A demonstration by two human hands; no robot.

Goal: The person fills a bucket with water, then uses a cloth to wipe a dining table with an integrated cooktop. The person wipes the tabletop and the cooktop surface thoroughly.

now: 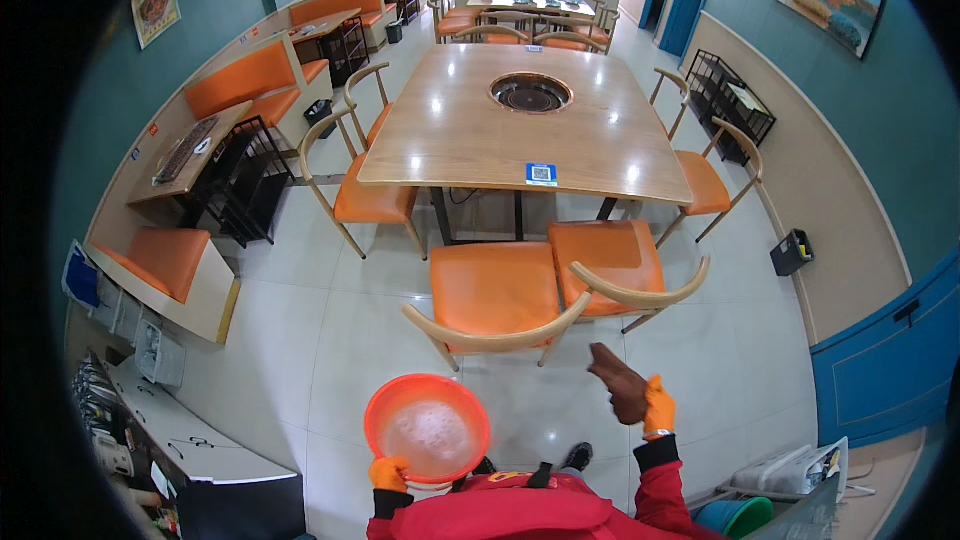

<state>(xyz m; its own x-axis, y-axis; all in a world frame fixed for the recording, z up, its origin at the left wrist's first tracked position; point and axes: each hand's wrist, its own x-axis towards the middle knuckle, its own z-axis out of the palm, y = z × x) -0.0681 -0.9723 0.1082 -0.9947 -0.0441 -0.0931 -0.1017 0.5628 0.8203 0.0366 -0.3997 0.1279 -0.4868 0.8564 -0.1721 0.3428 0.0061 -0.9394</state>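
Observation:
Low in front of me, my left hand (pixel 388 474) in an orange glove grips the near rim of a red-orange plastic basin (pixel 373 420). Foamy, whitish water (pixel 433 427) fills part of it. Out to the right, my right hand (pixel 658 406), gloved in orange too, holds a bunched brown cloth (pixel 621 386) by one end. The cloth stretches forward and left, above the pale tiled floor. Just ahead are two wooden chairs with orange padded seats, a left one (pixel 495 285) and a right one (pixel 619 259), facing the table.
A wood-top dining table (pixel 465 135) has a round inset burner (pixel 531 93) and a blue code card (pixel 541 174). Booths line the left wall. A cabinet (pixel 157 420) stands at lower left, a blue door (pixel 885 360) at right. Bins (pixel 791 253) and a green bucket (pixel 752 517) sit along the right.

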